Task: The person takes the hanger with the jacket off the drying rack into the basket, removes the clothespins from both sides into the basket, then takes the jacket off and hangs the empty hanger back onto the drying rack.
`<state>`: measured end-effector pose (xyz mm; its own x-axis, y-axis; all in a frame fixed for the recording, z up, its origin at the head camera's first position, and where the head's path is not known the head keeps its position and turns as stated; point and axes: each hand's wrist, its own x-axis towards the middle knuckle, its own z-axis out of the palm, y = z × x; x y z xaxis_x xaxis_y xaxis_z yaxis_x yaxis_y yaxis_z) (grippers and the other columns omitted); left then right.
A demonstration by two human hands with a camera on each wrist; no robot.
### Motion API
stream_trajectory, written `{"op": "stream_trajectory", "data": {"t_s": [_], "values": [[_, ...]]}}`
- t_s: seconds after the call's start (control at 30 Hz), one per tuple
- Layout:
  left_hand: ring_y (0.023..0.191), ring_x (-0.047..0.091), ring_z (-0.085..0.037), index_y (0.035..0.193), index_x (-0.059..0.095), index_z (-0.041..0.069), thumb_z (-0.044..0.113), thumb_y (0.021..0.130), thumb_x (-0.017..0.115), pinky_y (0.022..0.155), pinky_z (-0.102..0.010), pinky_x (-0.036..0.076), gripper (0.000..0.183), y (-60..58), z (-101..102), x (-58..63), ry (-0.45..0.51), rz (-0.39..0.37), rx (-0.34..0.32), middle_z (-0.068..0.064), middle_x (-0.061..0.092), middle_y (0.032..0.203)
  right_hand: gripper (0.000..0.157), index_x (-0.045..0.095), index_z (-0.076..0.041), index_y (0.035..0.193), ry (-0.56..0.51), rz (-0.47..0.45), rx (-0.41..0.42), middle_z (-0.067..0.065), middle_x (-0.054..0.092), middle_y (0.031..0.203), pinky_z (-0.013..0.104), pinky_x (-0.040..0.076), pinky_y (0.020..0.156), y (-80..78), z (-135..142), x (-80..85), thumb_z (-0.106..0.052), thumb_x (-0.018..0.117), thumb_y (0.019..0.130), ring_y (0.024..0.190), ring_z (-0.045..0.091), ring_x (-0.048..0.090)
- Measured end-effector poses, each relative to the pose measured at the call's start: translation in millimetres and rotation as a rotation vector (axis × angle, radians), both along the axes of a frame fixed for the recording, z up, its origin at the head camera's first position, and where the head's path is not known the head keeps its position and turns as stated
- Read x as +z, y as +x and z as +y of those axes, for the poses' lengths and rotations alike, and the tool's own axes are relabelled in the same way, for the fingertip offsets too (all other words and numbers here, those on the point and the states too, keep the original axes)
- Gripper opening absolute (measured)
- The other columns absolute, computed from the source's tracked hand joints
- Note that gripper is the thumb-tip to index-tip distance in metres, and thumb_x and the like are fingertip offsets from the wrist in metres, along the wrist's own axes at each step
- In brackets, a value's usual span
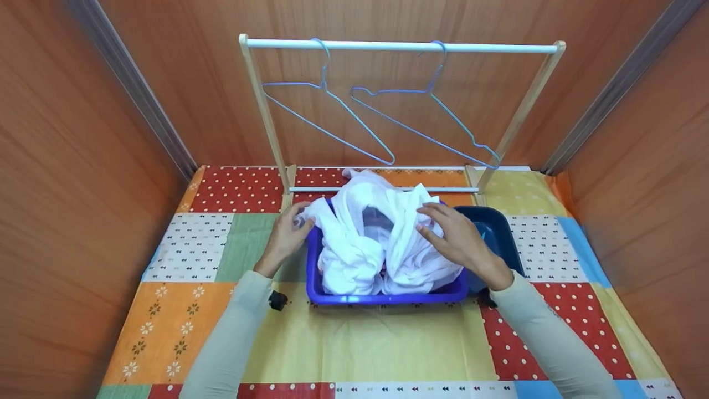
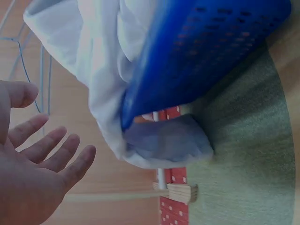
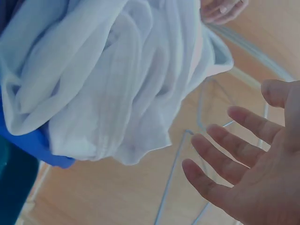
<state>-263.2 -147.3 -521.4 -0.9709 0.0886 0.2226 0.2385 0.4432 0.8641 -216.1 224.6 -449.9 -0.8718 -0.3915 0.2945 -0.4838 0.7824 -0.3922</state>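
Observation:
A heap of white cloth garments (image 1: 352, 257) fills a blue-purple plastic basket (image 1: 388, 300) with perforated sides. Some of the cloth hangs over the basket's rim, as the left wrist view shows. My left hand (image 1: 286, 235) is at the heap's left side; in the left wrist view its fingers (image 2: 61, 154) are spread and apart from the cloth. On the other side, my right hand (image 1: 457, 238) hovers by the cloth with loosely bent fingers. The right wrist view shows that palm bare, with a gap between fingers and cloth.
Behind the basket stands a rack with a white top bar (image 1: 382, 45) and wooden legs. A left hanger (image 1: 293, 84) and a right hanger (image 1: 401, 91) hang bare on it. A dark teal basin (image 1: 512, 238) sits right of the basket. Wooden panels enclose the patchwork cloth (image 1: 399, 346) underneath.

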Motion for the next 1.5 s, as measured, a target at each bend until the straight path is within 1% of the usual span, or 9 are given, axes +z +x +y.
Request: {"op": "stream_trajectory", "data": {"t_s": [0.17, 0.27, 0.43, 0.67, 0.9, 1.1, 1.23, 1.33, 1.5], "values": [[0.113, 0.057, -0.034, 0.140, 0.050, 0.012, 0.025, 0.098, 0.059, 0.096, -0.052, 0.048, 0.046, -17.3, -9, -11.9, 0.005, -0.126, 0.036, -0.016, 0.054, 0.141, 0.054, 0.049, -0.014, 0.143, -0.017, -0.095, -0.041, 0.013, 0.049, 0.147, 0.057, 0.042, 0.108, -27.0, 3, -3.9, -0.043, 0.056, 0.098, 0.134, 0.036, 0.049], [0.124, 0.054, -0.034, 0.145, 0.044, 0.013, 0.031, 0.099, 0.058, 0.102, -0.053, 0.046, 0.052, -26.4, -12, -18.5, 0.027, -0.206, 0.047, -0.015, 0.048, 0.147, 0.061, 0.042, -0.015, 0.148, -0.023, -0.170, -0.060, 0.015, 0.042, 0.151, 0.059, 0.038, 0.110, -44.5, 5, -6.4, -0.046, 0.056, 0.098, 0.137, 0.038, 0.045], [0.146, 0.034, -0.034, 0.152, 0.034, 0.017, 0.045, 0.098, 0.055, 0.116, -0.056, 0.032, 0.064, -36.3, -18, -30.8, 0.112, -0.380, 0.043, -0.015, 0.036, 0.157, 0.072, 0.034, -0.014, 0.152, -0.025, -0.305, -0.063, 0.016, 0.032, 0.157, 0.061, 0.032, 0.114, -68.8, 8, -11.0, -0.055, 0.052, 0.096, 0.141, 0.040, 0.038], [0.151, 0.023, -0.032, 0.157, 0.023, 0.021, 0.057, 0.095, 0.052, 0.120, -0.058, 0.019, 0.078, -43.0, -24, -45.7, 0.197, -0.525, -0.022, -0.009, 0.023, 0.163, 0.086, 0.026, -0.017, 0.156, -0.039, -0.521, -0.061, 0.013, 0.022, 0.163, 0.065, 0.022, 0.116, -88.5, 9, -17.6, -0.066, 0.052, 0.091, 0.149, 0.039, 0.024], [0.152, 0.020, -0.031, 0.157, 0.022, 0.020, 0.061, 0.093, 0.052, 0.121, -0.057, 0.019, 0.082, -48.3, -25, -55.1, 0.282, -0.638, -0.058, -0.009, 0.023, 0.163, 0.088, 0.025, -0.018, 0.156, -0.085, -0.621, -0.051, 0.013, 0.025, 0.162, 0.062, 0.018, 0.119, -100.6, 3, -28.5, -0.065, 0.057, 0.089, 0.150, 0.037, 0.021], [0.145, 0.033, -0.026, 0.153, 0.034, 0.017, 0.055, 0.098, 0.048, 0.119, -0.052, 0.027, 0.068, -48.8, -17, -54.1, 0.297, -0.644, -0.071, -0.009, 0.036, 0.156, 0.079, 0.030, -0.022, 0.154, -0.050, -0.651, -0.071, 0.012, 0.030, 0.160, 0.062, 0.020, 0.118, -99.7, -1, -31.7, -0.060, 0.058, 0.090, 0.148, 0.038, 0.026], [0.122, 0.053, -0.020, 0.147, 0.044, 0.014, 0.040, 0.103, 0.046, 0.111, -0.045, 0.040, 0.050, -46.2, -14, -51.1, 0.338, -0.619, -0.013, -0.009, 0.054, 0.138, 0.068, 0.037, -0.021, 0.151, -0.086, -0.634, -0.071, 0.012, 0.039, 0.156, 0.062, 0.025, 0.117, -97.3, -3, -34.4, -0.050, 0.060, 0.094, 0.144, 0.038, 0.034], [0.107, 0.058, -0.017, 0.146, 0.046, 0.013, 0.033, 0.105, 0.043, 0.104, -0.043, 0.045, 0.046, -44.2, -13, -47.4, 0.342, -0.586, 0.028, -0.008, 0.059, 0.124, 0.058, 0.043, -0.021, 0.147, -0.118, -0.600, -0.076, 0.014, 0.043, 0.153, 0.061, 0.028, 0.115, -95.0, -4, -36.1, -0.039, 0.062, 0.096, 0.140, 0.039, 0.039], [0.117, 0.056, -0.021, 0.149, 0.041, 0.011, 0.029, 0.106, 0.041, 0.106, -0.045, 0.045, 0.046, -40.7, -10, -32.0, 0.385, -0.466, 0.101, -0.014, 0.057, 0.131, 0.047, 0.047, -0.016, 0.144, -0.159, -0.511, -0.097, 0.018, 0.047, 0.148, 0.060, 0.032, 0.113, -91.5, -3, -36.6, -0.024, 0.059, 0.099, 0.135, 0.039, 0.045]]}}
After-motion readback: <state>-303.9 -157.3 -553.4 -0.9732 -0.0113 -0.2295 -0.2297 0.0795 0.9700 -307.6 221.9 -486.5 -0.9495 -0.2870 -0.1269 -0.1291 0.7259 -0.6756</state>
